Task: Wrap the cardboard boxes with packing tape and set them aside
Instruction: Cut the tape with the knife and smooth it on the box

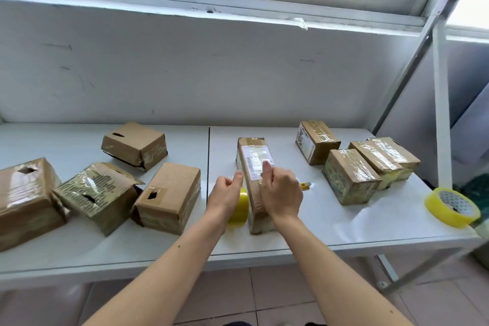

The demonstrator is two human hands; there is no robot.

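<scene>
A yellow tape roll (239, 205) is gripped by the left hand (225, 192) at centre frame; the long box (254, 180) is pressed by the right hand (280, 193), fingers straight.

Labels on boxes (254, 164) too blurred to read

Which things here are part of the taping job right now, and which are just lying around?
In use:
long box
yellow tape roll
left hand
right hand

Lying about:
spare tape roll
small cutter
four boxes on the left
taped boxes on the right
</scene>
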